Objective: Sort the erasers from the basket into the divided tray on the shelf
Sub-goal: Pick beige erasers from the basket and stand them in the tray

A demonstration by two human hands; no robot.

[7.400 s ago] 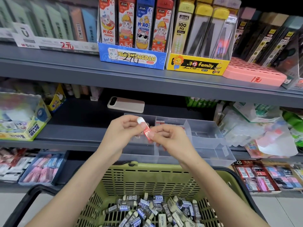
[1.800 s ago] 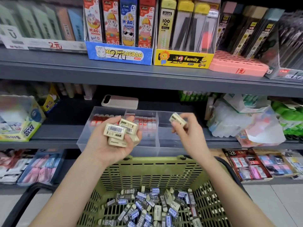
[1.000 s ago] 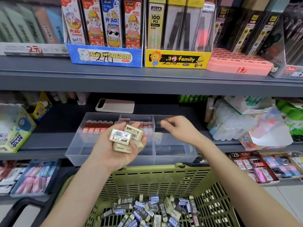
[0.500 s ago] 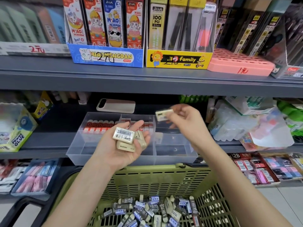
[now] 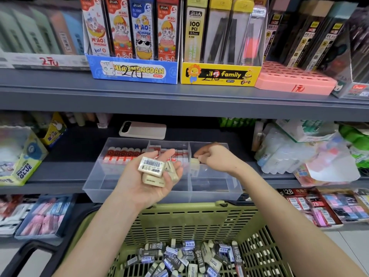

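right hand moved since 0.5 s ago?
Yes. The right hand has dropped from above the tray rim into its right compartment, setting down a cream eraser.

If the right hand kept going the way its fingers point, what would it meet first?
The right hand points left and down inside the tray's right compartment; it would probably first meet the cream eraser at its fingertips, then the clear divider. Depth is uncertain.

Shop aisle seen under bright, even light. Grey metal shelving (image 5: 179,100) in tiers, packed with stationery. Blue display box (image 5: 132,71) and yellow display box (image 5: 219,74) set side by side on upper tier. Pale tiled floor (image 5: 351,242) glimpsed at lower right.
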